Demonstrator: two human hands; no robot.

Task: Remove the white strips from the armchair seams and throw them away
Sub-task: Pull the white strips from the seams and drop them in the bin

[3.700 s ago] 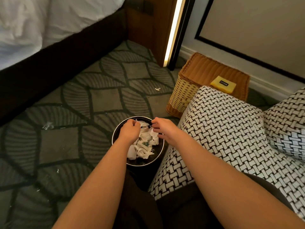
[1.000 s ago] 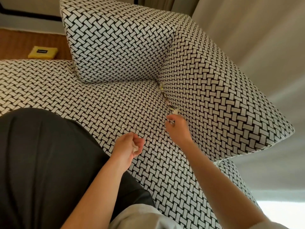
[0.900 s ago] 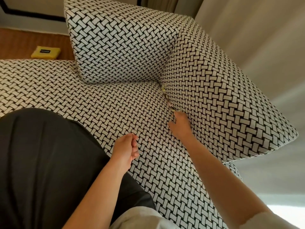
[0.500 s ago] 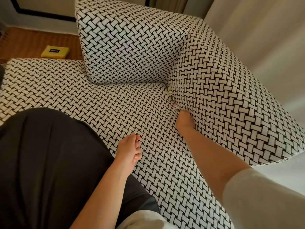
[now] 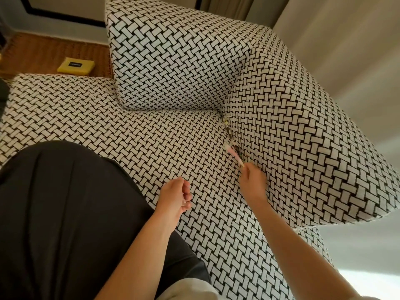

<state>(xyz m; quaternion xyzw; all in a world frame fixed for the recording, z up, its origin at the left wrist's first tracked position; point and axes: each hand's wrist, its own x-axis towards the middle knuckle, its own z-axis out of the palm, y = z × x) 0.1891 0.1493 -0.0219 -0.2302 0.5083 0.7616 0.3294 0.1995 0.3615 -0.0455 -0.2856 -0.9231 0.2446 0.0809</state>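
Note:
The armchair has a black-and-white woven seat [image 5: 138,131], a back cushion [image 5: 173,59] and a right side cushion [image 5: 307,135]. In the seam between seat and side cushion, a white strip [image 5: 234,155] sticks out. My right hand [image 5: 252,184] pinches its near end between thumb and fingertips. More pale scraps [image 5: 226,123] sit further up the seam, near the corner. My left hand [image 5: 176,197] hovers over the seat beside my lap, loosely curled, with nothing clearly in it. A thin pale sliver [image 5: 180,174] lies on the seat just beyond it.
My dark-trousered lap [image 5: 65,213] covers the seat's left part. Behind the chair's left edge stands a wicker basket [image 5: 43,50] with a yellow packet [image 5: 75,66] on top. Beige curtains [image 5: 346,44] hang to the right.
I have turned from the bin on the floor to the chair. My right hand went into the seam, then drew back toward me, pulling a strip out. My left hand stayed curled.

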